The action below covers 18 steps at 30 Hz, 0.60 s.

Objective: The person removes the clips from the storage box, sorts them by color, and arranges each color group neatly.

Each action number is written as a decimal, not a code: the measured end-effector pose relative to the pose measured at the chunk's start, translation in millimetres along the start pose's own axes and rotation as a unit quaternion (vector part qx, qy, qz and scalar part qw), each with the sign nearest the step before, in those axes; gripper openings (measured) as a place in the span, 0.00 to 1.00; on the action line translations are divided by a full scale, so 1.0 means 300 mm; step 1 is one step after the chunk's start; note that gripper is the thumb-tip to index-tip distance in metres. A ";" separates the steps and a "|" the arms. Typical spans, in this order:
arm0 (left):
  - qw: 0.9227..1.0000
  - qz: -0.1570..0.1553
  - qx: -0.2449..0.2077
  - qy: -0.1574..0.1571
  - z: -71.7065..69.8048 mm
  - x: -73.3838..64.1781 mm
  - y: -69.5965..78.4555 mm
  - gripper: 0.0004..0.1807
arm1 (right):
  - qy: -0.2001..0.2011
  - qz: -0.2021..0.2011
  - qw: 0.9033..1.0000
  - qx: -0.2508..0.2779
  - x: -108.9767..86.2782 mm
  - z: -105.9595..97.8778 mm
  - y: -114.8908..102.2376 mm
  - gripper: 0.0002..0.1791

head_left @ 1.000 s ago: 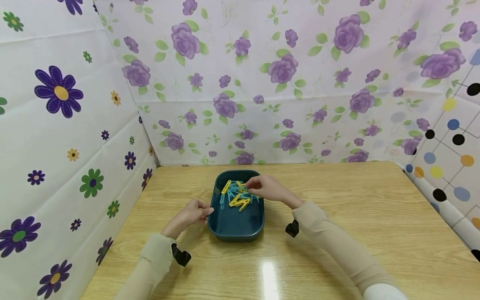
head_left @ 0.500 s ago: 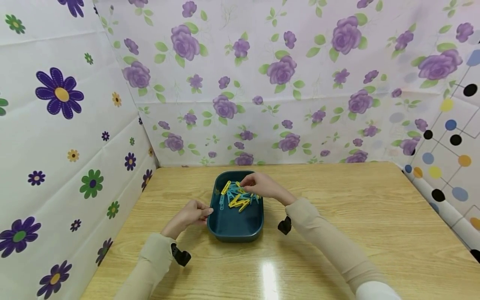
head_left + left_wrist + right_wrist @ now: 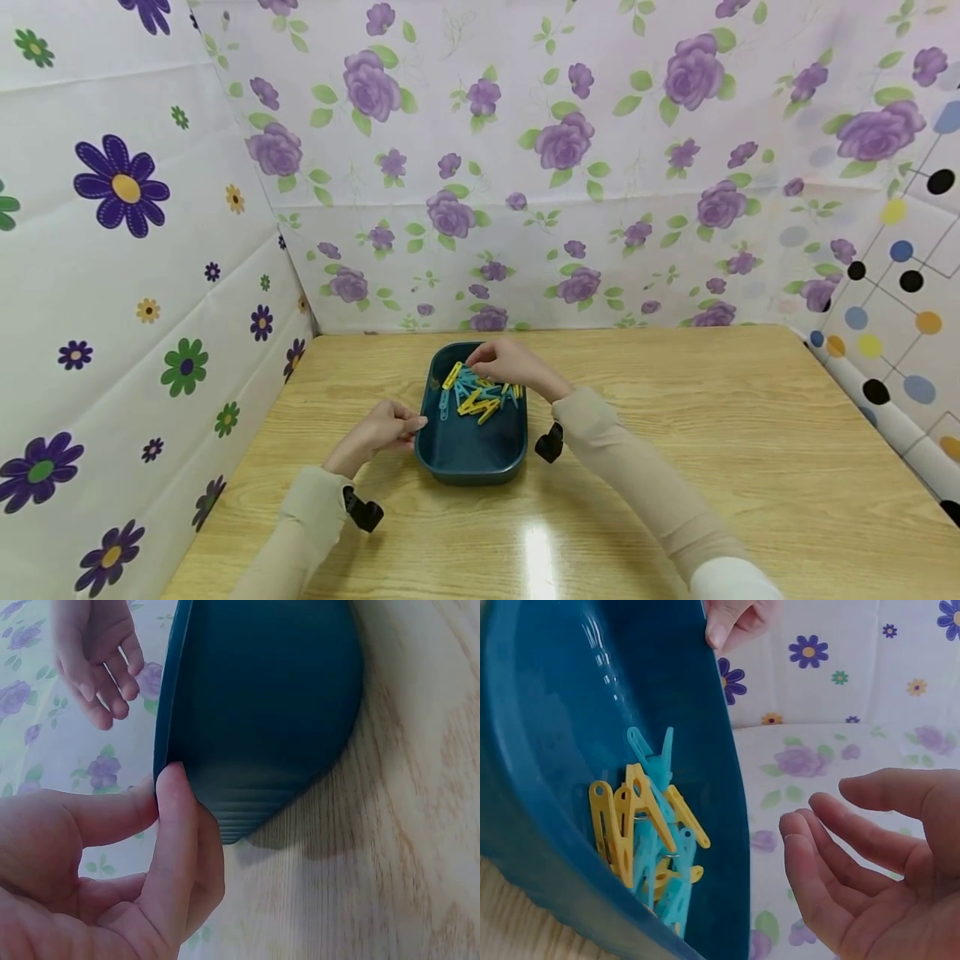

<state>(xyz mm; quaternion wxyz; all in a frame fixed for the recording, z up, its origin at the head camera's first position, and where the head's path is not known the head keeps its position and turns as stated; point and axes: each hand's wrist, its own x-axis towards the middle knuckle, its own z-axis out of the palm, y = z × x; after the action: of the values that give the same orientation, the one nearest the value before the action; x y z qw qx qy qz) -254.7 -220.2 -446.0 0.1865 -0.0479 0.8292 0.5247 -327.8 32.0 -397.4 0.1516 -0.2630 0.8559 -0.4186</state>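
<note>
A dark teal plastic basin (image 3: 472, 454) stands on the table with blue and yellow clothespins (image 3: 480, 400) heaped toward its far end. My left hand (image 3: 387, 425) pinches the basin's left rim between thumb and fingers, plain in the left wrist view, where the basin wall (image 3: 262, 697) shows from outside. Over the far part of the basin hovers my right hand (image 3: 510, 364), above the clothespins. In the right wrist view that right hand (image 3: 870, 862) has relaxed, slightly bent fingers with nothing between them, apart from the clothespins (image 3: 652, 832).
The wooden table (image 3: 675, 417) runs out to both sides of the basin. Behind it hangs a cloth with purple roses (image 3: 562, 142), and a flowered cloth (image 3: 187, 292) borders the left. Each wrist wears a small black camera (image 3: 363, 510).
My right hand has moved left across the far part of the basin, above the clothespins. The left hand keeps its hold on the rim, and the basin stays in place.
</note>
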 end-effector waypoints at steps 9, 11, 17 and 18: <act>1.000 -0.007 -0.007 -0.001 0.000 0.001 -0.003 0.14 | -0.004 0.059 0.998 0.019 0.042 0.030 0.005 0.13; 1.000 -0.010 -0.009 0.000 0.000 0.003 -0.002 0.14 | -0.012 0.074 0.997 0.024 0.047 0.036 0.001 0.13; 1.000 -0.012 -0.006 -0.004 0.000 0.003 -0.004 0.14 | -0.042 0.094 0.995 -0.004 0.056 0.057 -0.008 0.16; 1.000 -0.011 -0.006 -0.004 0.000 0.003 -0.004 0.14 | -0.047 0.095 0.994 -0.013 0.058 0.060 -0.008 0.16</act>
<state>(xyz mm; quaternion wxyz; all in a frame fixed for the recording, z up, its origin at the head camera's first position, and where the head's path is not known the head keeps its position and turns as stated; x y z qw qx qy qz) -255.2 -220.8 -447.4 0.1954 -0.0555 0.8245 0.5282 -332.6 9.2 -406.9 0.2268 -0.2017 0.8746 -0.3780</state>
